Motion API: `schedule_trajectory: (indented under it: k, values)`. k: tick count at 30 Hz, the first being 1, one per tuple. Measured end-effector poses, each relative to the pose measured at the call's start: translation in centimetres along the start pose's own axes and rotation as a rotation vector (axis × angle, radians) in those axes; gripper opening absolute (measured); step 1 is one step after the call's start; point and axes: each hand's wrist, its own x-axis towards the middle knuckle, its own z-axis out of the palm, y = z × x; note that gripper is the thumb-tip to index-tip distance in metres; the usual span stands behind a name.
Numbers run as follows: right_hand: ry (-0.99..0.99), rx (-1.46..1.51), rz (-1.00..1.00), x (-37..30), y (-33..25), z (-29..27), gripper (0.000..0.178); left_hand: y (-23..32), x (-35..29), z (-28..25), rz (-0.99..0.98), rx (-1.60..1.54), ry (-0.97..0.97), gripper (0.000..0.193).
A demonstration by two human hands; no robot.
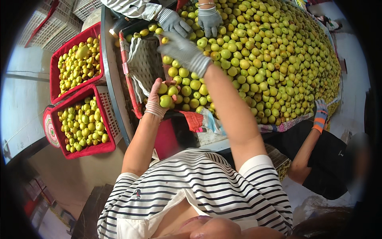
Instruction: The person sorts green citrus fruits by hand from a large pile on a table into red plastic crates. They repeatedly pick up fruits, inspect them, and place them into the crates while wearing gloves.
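Observation:
A huge heap of small round green and yellow fruits (262, 59) covers the sorting table. My left hand (156, 100), in a pinkish glove, cups a few green fruits (166, 100) at the heap's near left edge, beside a red crate lined with white mesh (140, 65). My right hand (182, 51), in a grey glove and blurred by motion, stretches flat over the fruits toward the lined crate, fingers extended, with a yellowish fruit (164, 40) at its fingertips.
Another person's two grey-gloved hands (191, 20) work at the heap's far side. A third person's hand in an orange and blue glove (320, 115) rests at the right edge. Two red crates of fruits (81, 119) stand at left, with white crates (51, 24) behind.

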Motion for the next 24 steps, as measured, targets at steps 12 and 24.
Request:
schedule_trajectory:
  k: [12, 24]
  values:
    - [0.289, -1.634, 0.335, -4.9, 9.6, -5.9, 0.062, 0.6, 0.0, -2.1, 0.108, -0.109, -0.055, 0.039]
    - [0.200, -0.630, -0.182, -6.9, 10.4, -0.1, 0.047, 2.8, 0.0, -3.4, 0.297, -0.092, 0.170, 0.030]
